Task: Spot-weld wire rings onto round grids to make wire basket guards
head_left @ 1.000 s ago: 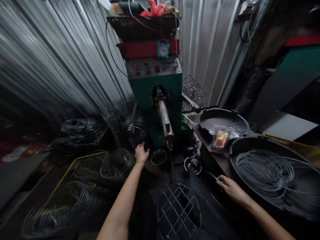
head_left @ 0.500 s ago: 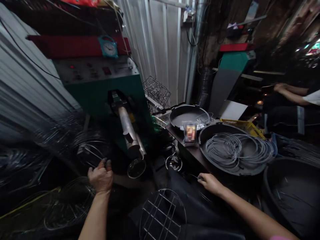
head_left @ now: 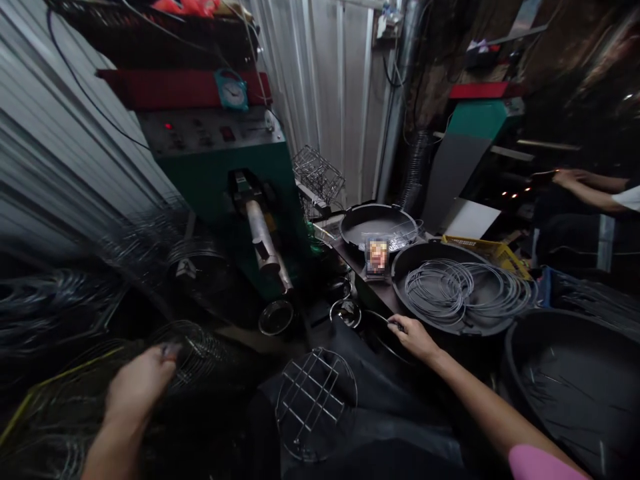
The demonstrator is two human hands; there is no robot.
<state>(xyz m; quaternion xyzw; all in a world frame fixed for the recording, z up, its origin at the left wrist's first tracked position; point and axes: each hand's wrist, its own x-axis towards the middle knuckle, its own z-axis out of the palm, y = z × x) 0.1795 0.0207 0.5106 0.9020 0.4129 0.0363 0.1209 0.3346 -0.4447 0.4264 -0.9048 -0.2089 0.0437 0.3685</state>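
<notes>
My left hand (head_left: pixel 143 380) is at the lower left, blurred, near a stack of wire rings (head_left: pixel 193 350); what its fingers hold, if anything, cannot be made out. My right hand (head_left: pixel 413 335) is closed on a thin wire ring (head_left: pixel 383 333) beside the black pan. A round wire rack (head_left: pixel 317 403) with crossed bars lies on the dark apron (head_left: pixel 390 417) over my lap. Ahead of it stands the green machine (head_left: pixel 200 187) with a metal arm (head_left: pixel 263 237) pointing down towards me.
Coiled wire rings (head_left: pixel 440 290) lie in a large black pan (head_left: pixel 400 280) on the right. Behind it are another pan (head_left: pixel 345 227) and a phone (head_left: pixel 377 257). A dark tub (head_left: pixel 510 360) stands at the right; another person's hands (head_left: pixel 570 179) show beyond.
My left hand has moved down and left, away from the dark bucket to the wire rings. My right hand has risen slightly with the ring. The view has shifted a little.
</notes>
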